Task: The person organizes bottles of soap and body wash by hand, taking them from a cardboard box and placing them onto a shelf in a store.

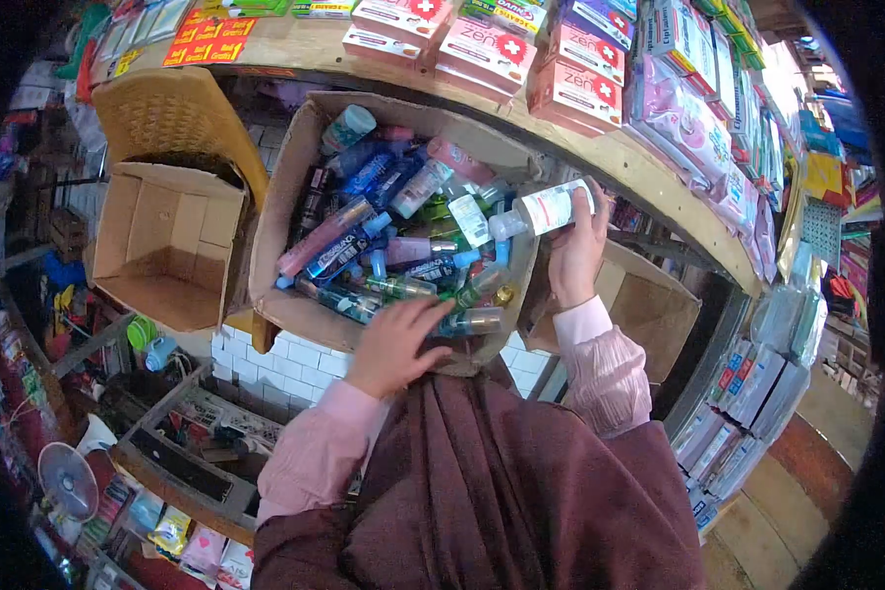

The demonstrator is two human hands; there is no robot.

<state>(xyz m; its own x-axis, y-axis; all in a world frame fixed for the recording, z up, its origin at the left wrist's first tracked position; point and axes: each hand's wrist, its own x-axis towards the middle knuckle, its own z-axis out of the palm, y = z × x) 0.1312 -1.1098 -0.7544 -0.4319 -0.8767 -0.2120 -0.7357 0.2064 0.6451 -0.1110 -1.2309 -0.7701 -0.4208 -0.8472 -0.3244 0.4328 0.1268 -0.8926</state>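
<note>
In my right hand [577, 258] is a bottle with a white label [558, 206] and a clear cap, tilted above the right side of a cardboard box [277, 211]. The thumb lies on the bottle's base end. Below it, several bottles lie jumbled inside the box, among them a blue bottle [336, 253], a pink one [315, 239] and a green-labelled one [469, 218]. My left hand [400, 344] is over the box's near edge, fingers spread and open across bottles there. Beside its fingertips lies a clear bottle with a shiny cap [472, 322].
An open cardboard box [162, 236] stands at the left in front of a woven yellow chair back [172, 118]. Another cardboard box [649, 310] is at the right. Beyond runs a wooden shelf [501, 118] stacked with soap boxes [482, 54]. Packed goods [737, 393] stand at the right.
</note>
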